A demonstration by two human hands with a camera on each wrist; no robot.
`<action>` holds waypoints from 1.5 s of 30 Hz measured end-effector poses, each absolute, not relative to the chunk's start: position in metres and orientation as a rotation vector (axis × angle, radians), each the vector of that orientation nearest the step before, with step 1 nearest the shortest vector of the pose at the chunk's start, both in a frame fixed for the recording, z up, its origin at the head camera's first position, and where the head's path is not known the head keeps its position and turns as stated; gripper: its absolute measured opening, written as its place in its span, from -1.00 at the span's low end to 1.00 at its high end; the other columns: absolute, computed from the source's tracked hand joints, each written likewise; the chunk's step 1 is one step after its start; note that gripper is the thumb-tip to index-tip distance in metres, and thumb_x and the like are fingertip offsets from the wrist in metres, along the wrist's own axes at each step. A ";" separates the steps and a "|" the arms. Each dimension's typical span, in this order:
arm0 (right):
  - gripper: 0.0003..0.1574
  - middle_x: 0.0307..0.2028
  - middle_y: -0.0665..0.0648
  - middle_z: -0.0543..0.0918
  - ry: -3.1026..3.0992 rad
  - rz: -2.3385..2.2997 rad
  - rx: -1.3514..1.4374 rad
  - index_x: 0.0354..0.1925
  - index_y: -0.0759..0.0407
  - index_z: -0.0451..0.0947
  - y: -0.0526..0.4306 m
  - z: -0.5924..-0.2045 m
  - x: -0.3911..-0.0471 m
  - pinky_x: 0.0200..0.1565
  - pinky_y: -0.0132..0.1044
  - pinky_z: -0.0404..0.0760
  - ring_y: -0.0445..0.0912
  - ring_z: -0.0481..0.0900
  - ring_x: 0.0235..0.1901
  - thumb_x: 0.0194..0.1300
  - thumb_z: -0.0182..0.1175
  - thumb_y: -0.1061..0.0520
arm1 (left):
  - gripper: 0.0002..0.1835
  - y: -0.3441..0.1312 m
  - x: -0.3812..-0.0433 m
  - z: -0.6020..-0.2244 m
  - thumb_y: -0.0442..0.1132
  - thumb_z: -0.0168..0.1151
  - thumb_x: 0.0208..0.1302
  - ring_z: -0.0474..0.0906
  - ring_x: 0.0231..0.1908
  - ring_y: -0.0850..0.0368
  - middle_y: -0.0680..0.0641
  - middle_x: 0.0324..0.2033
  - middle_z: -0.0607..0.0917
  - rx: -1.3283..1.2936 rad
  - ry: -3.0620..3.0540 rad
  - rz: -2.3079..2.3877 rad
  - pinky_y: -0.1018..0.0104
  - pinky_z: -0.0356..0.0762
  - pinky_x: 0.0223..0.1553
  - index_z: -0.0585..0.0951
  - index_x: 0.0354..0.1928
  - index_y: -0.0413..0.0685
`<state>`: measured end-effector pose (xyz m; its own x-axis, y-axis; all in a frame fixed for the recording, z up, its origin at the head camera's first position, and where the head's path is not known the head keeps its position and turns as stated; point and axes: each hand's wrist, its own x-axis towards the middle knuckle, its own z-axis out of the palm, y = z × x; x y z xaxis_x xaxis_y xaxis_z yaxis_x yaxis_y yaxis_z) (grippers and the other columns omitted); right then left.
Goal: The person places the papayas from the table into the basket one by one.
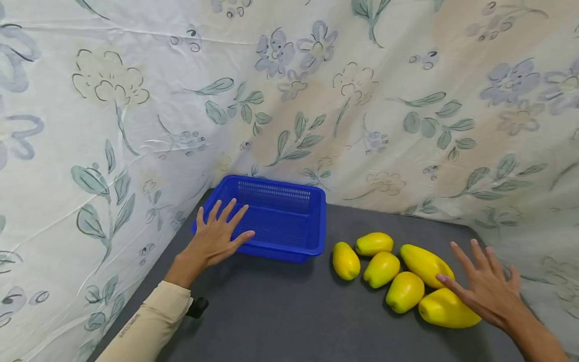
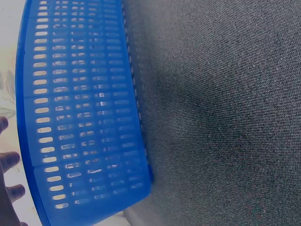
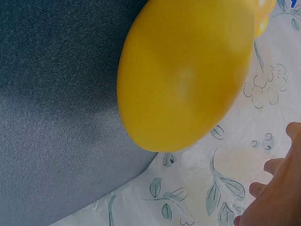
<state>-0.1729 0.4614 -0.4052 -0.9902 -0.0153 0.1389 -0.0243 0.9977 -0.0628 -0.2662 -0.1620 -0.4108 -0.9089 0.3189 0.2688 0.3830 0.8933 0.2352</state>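
Note:
My left hand (image 1: pixel 214 239) hovers over the near left part of a blue plastic basket (image 1: pixel 276 225), its fingers spread and holding nothing. In the left wrist view the slotted basket wall (image 2: pixel 99 209) fills the left side, with fingertips (image 2: pixel 10 161) beyond its rim. Several smooth yellow mango-like fruits lie right of the basket, including a rounder one (image 1: pixel 346 261) nearest it. Over the rightmost fruits, my right hand (image 1: pixel 490 289) is spread and holds nothing. It partly covers a long fruit (image 1: pixel 448 307), and one large fruit (image 3: pixel 183 80) dominates the right wrist view.
A dark grey cloth-covered table (image 1: pixel 289 311) lies beneath everything. Floral curtains (image 1: pixel 280 100) hang behind and along both sides. Near my left sleeve (image 1: pixel 154 317) a small black object (image 1: pixel 197 307) sticks out below the wrist.

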 end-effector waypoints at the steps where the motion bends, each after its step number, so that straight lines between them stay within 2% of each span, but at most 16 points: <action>1: 0.27 0.63 0.53 -0.42 -3.001 0.101 0.030 0.74 -0.01 -0.33 0.461 -0.406 -0.173 0.14 0.81 -0.35 0.68 -0.41 0.51 0.49 0.04 -0.53 | -0.12 -0.162 -0.266 -0.411 0.42 -0.03 0.52 -0.15 0.64 -0.45 -0.19 0.69 0.04 -0.533 -2.836 -0.418 -0.64 -0.38 0.44 0.12 0.71 0.21; 13: 0.25 0.64 0.51 -0.36 -2.976 0.142 0.046 0.74 0.00 -0.31 0.458 -0.410 -0.173 0.17 0.76 -0.33 0.61 -0.38 0.55 0.51 0.06 -0.49 | -0.13 -0.160 -0.266 -0.411 0.40 -0.01 0.52 -0.12 0.65 -0.39 -0.15 0.69 0.06 -0.565 -2.818 -0.403 -0.62 -0.38 0.45 0.11 0.71 0.25; 21: 0.26 0.62 0.59 -0.28 -2.963 0.164 0.044 0.73 0.06 -0.31 0.458 -0.408 -0.175 0.15 0.76 -0.28 0.65 -0.28 0.52 0.51 0.08 -0.48 | -0.13 -0.161 -0.266 -0.409 0.40 0.01 0.51 -0.09 0.64 -0.40 -0.15 0.68 0.08 -0.575 -2.815 -0.409 -0.62 -0.39 0.46 0.14 0.71 0.23; 28: 0.27 0.59 0.63 -0.26 -2.996 0.199 0.017 0.73 0.11 -0.31 0.460 -0.410 -0.177 0.12 0.79 -0.27 0.71 -0.22 0.47 0.51 0.06 -0.48 | -0.17 -0.161 -0.264 -0.409 0.39 0.05 0.49 0.09 0.59 -0.37 -0.17 0.62 0.25 -0.597 -2.799 -0.379 -0.64 -0.26 0.45 0.25 0.67 0.23; 33: 0.28 0.59 0.65 -0.20 -2.992 0.208 0.014 0.73 0.10 -0.29 0.459 -0.413 -0.177 0.09 0.76 -0.20 0.73 -0.09 0.40 0.50 0.08 -0.49 | -0.19 -0.161 -0.262 -0.411 0.38 0.08 0.48 0.16 0.56 -0.36 -0.18 0.58 0.34 -0.597 -2.801 -0.388 -0.65 -0.19 0.43 0.33 0.63 0.21; 45: 0.31 0.54 0.70 -0.11 -2.993 0.203 -0.041 0.72 0.15 -0.25 0.459 -0.417 -0.175 0.08 0.75 -0.13 0.77 0.04 0.25 0.47 0.08 -0.52 | -0.21 -0.161 -0.258 -0.418 0.43 0.05 0.48 0.35 0.46 -0.32 -0.16 0.42 0.55 -0.591 -2.837 -0.318 -0.62 -0.02 0.42 0.45 0.56 0.16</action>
